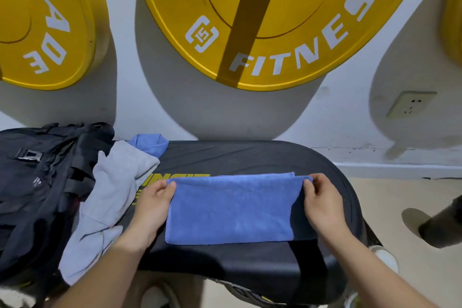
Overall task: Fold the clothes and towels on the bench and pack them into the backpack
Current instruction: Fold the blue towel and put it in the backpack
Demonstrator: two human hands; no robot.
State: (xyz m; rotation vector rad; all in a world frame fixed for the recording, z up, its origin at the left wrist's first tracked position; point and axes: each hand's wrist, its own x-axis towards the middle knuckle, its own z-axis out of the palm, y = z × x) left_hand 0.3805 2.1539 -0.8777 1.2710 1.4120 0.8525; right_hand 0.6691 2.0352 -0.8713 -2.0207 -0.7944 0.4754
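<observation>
A blue towel [230,210] lies folded in a flat rectangle on the black bench [250,157]. My left hand [152,205] pinches its far left corner and my right hand [322,200] pinches its far right corner. A grey garment [110,197] lies crumpled to the left, draped over the bench edge. Behind it a second blue cloth [150,144] sits bunched at the bench's far edge. The black backpack [37,177] stands at the far left against the grey garment.
Large yellow weight plates [262,20] hang on the white wall behind the bench. A wall socket [410,105] is at the right. Beige floor [400,195] lies to the right of the bench, with a dark object [445,222] at the frame edge.
</observation>
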